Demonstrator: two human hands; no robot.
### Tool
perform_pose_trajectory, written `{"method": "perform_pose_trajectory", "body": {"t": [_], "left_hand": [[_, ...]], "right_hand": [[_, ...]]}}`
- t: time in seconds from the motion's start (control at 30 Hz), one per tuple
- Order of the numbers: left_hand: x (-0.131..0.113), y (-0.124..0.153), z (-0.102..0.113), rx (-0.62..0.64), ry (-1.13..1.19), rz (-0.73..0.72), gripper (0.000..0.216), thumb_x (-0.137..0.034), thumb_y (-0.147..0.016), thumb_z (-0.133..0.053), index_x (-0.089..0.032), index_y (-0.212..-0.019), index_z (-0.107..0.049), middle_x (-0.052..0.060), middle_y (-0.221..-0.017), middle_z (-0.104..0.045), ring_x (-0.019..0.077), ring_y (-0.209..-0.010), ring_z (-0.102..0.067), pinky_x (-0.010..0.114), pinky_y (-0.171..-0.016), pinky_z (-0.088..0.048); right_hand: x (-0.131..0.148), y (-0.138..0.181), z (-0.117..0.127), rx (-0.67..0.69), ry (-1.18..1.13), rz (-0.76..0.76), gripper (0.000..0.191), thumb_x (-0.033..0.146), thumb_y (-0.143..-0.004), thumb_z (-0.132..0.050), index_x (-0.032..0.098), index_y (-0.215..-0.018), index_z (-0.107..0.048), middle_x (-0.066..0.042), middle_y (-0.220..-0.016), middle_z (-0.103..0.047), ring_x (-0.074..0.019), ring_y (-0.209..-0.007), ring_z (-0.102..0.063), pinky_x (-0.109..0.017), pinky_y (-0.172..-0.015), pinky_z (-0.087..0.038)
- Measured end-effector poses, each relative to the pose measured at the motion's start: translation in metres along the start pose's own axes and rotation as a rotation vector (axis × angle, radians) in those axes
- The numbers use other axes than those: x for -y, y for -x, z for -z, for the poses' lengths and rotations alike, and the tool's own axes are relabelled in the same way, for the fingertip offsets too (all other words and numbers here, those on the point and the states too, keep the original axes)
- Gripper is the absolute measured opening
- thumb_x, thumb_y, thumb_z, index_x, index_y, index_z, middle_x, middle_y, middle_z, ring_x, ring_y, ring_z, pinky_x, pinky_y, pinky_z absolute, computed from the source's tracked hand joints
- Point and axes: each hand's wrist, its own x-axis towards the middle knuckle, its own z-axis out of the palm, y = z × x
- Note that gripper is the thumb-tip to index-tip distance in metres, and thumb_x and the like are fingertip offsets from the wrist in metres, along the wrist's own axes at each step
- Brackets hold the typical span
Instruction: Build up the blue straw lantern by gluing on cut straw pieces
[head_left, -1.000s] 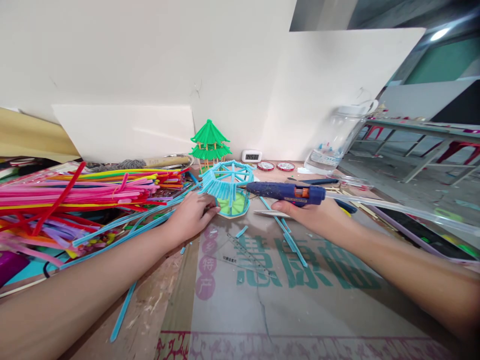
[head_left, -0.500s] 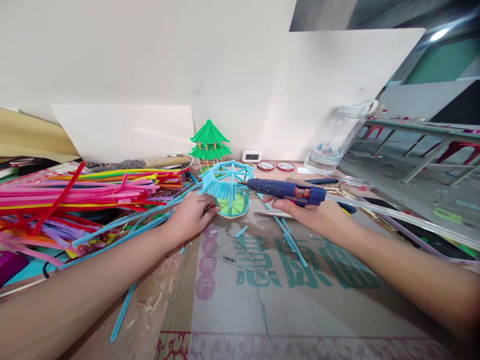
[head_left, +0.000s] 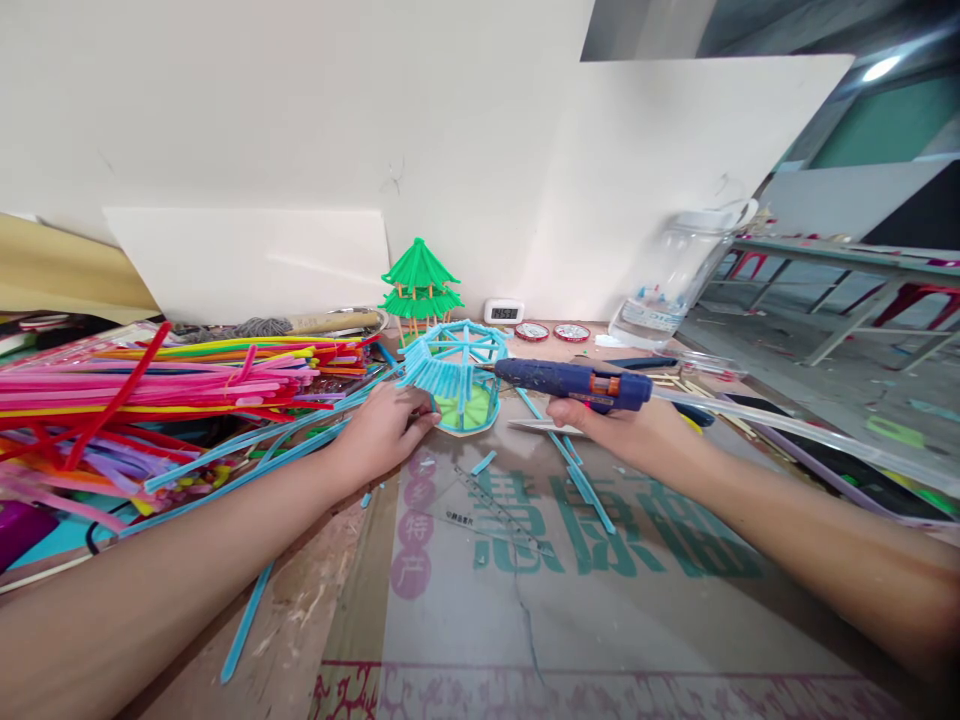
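Observation:
A small light-blue pavilion model [head_left: 459,372] made of pipe cleaners stands on a green base in the middle of the desk. My left hand [head_left: 386,430] rests against its left side, fingers curled on the base rim. My right hand [head_left: 626,430] is closed round a dark blue glue gun [head_left: 574,384]. The gun's nozzle points left and touches the model's right edge. A clear glue stick [head_left: 787,425] trails out behind the gun to the right.
A heap of coloured pipe cleaners [head_left: 150,400] fills the left side. A finished green pavilion [head_left: 420,285], a small digital clock [head_left: 503,313] and a clear plastic jar [head_left: 679,280] stand at the back. Loose blue pieces [head_left: 585,485] and a clear ruler [head_left: 487,505] lie on the printed cardboard [head_left: 585,600].
The glue gun has shifted slightly left, its nozzle now closer against the model. My left hand has stayed put.

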Motion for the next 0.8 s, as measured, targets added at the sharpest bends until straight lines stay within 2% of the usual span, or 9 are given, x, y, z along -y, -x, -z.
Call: {"method": "perform_pose_trajectory", "body": {"t": [0.13, 0.33, 0.53, 0.8], "left_hand": [[0.0004, -0.0008, -0.0005, 0.004, 0.004, 0.004, 0.027, -0.034, -0.096, -0.049, -0.017, -0.082, -0.064, 0.005, -0.082, -0.068, 0.0221, -0.081, -0.061, 0.035, -0.076, -0.042], [0.0003, -0.0014, -0.0007, 0.009, 0.005, 0.004, 0.027, -0.034, -0.096, -0.049, -0.017, -0.081, -0.063, 0.005, -0.081, -0.068, 0.0219, -0.08, -0.061, 0.035, -0.074, -0.041], [-0.0001, -0.001, -0.0003, 0.01, -0.004, 0.01, 0.027, -0.035, -0.097, -0.048, -0.018, -0.082, -0.063, 0.005, -0.081, -0.067, 0.0221, -0.081, -0.061, 0.035, -0.075, -0.042], [-0.0005, -0.0009, 0.0009, 0.017, -0.006, 0.016, 0.028, -0.036, -0.097, -0.048, -0.018, -0.082, -0.063, 0.006, -0.081, -0.068, 0.0221, -0.081, -0.061, 0.036, -0.077, -0.043]], "right_hand": [[0.0001, -0.0002, -0.0014, 0.013, -0.056, 0.006, 0.022, 0.047, -0.079, -0.064, 0.027, -0.076, -0.056, -0.001, -0.073, -0.069, -0.0241, -0.07, -0.068, -0.035, -0.06, -0.055], [-0.0005, -0.0007, -0.0017, 0.045, -0.046, 0.034, 0.018, 0.044, -0.083, -0.062, 0.027, -0.085, -0.067, -0.003, -0.081, -0.074, -0.0263, -0.077, -0.071, -0.038, -0.068, -0.059], [-0.0026, -0.0003, -0.0031, 0.01, -0.014, 0.023, 0.019, 0.046, -0.08, -0.065, 0.027, -0.081, -0.065, -0.001, -0.071, -0.071, -0.026, -0.077, -0.071, -0.036, -0.067, -0.059], [-0.0063, 0.0006, -0.0046, -0.02, 0.009, -0.017, 0.026, 0.052, -0.077, -0.067, 0.026, -0.078, -0.065, -0.002, -0.078, -0.073, -0.0289, -0.087, -0.071, -0.039, -0.07, -0.06]]}}
